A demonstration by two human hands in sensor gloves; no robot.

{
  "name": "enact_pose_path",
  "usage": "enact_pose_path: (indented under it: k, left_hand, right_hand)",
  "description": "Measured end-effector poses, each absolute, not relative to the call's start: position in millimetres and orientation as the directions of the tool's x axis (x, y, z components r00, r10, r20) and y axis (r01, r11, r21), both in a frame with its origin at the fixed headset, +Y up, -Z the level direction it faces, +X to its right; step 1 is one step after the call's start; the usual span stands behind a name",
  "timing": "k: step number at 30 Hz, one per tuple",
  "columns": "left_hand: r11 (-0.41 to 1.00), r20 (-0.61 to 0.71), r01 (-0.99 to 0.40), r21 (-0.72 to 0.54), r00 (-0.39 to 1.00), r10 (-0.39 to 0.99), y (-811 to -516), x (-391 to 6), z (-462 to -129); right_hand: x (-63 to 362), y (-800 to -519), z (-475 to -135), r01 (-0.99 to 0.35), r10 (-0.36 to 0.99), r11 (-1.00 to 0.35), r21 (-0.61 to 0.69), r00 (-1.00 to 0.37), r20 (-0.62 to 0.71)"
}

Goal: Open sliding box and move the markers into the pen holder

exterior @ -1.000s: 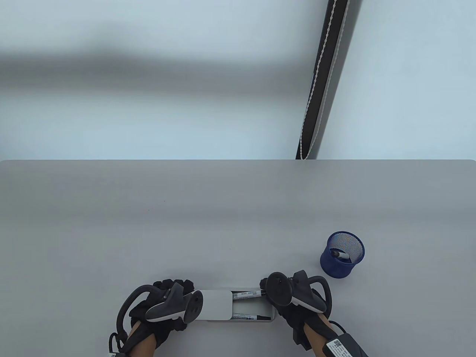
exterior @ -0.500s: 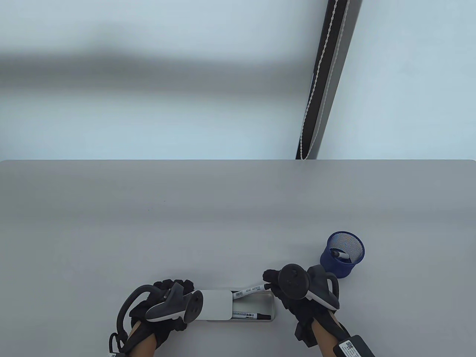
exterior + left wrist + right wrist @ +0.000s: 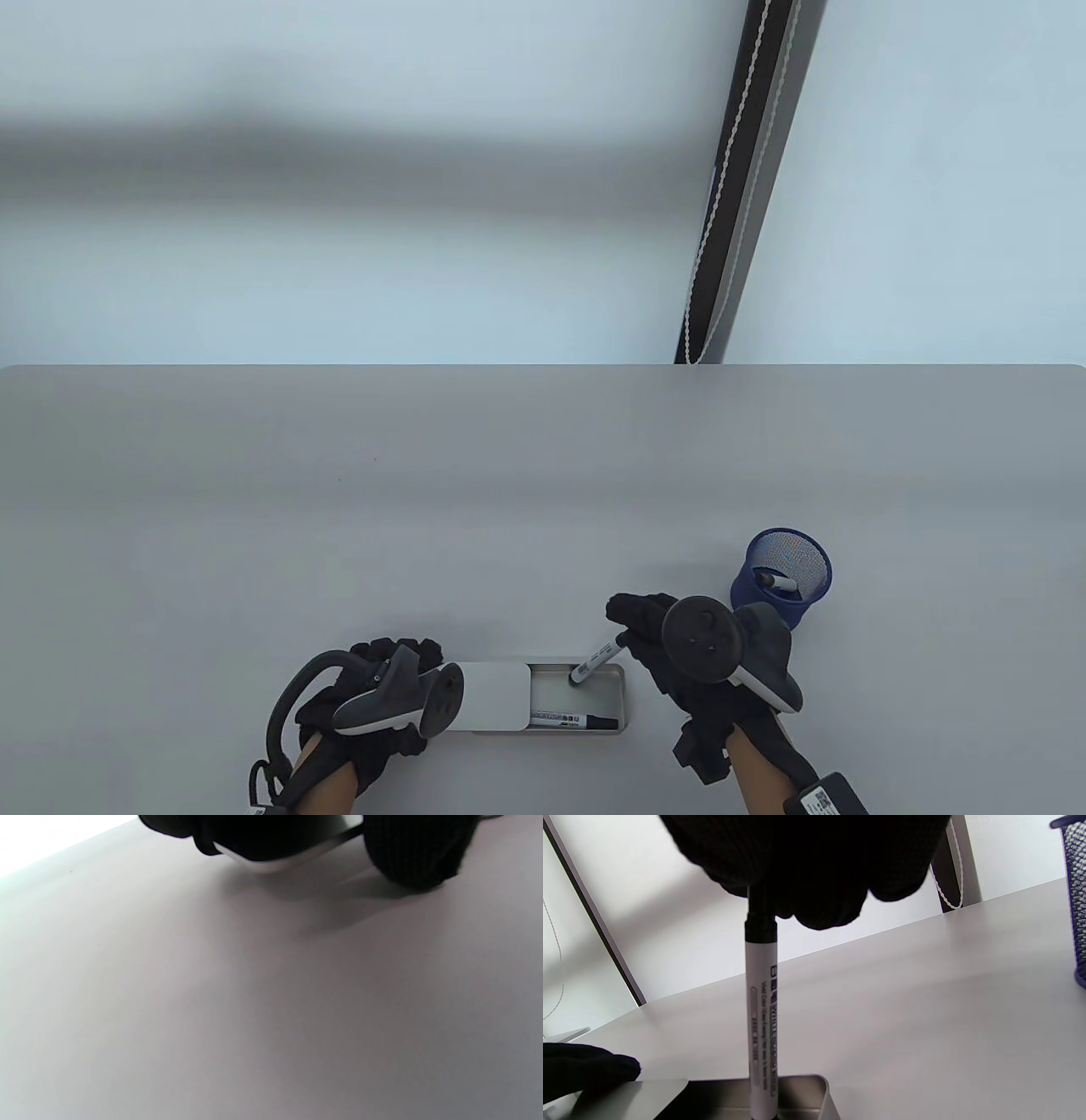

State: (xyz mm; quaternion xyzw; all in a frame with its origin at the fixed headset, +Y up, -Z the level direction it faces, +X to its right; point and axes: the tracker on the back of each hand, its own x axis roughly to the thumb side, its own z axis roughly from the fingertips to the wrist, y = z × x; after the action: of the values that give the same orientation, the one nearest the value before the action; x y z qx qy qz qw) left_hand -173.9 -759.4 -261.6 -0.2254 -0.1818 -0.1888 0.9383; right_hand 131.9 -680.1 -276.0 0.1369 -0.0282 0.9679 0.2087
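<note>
pinching a white marker by its black cap, right hand; left hand grips box.

grey table, pale wall, dark post, perhaps window frame.

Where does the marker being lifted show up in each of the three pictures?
Table view: the held marker, bottom centre, tilted over the open box.
Left wrist view: not in it.
Right wrist view: centre, upright under the right hand.
Shared landmark: the blue pen holder, at the right edge.
</note>
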Motion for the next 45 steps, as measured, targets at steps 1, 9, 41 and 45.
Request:
enact_pose_path:
  k: [1,9,41,45]
  left_hand:
    - [0.827,0.426,0.436,-0.354,0.863,-0.272,-759,-174,-262]
    - [0.826,0.425,0.437,-0.356,0.863,-0.273,-759,-174,-262]
    - [0.826,0.427,0.439,-0.355,0.862,-0.275,-759,-174,-262]
    - [0.825,0.427,0.439,-0.354,0.861,-0.275,-759,-174,-262]
  right_hand:
    - [132,-678,-275,-0.416,0.396,-0.909,-0.014,-0.874,0.283]
    - [138,-654,-264,-0.469,0.411,-0.873,-0.132,-0.855,0.316]
    - [208,-610,-238,-0.282,0.325,-0.658,-0.698,-0.943,0.074]
    - [214,-616,-241,-0.247,0.31,-0.673,-0.697,-0.95,0.037]
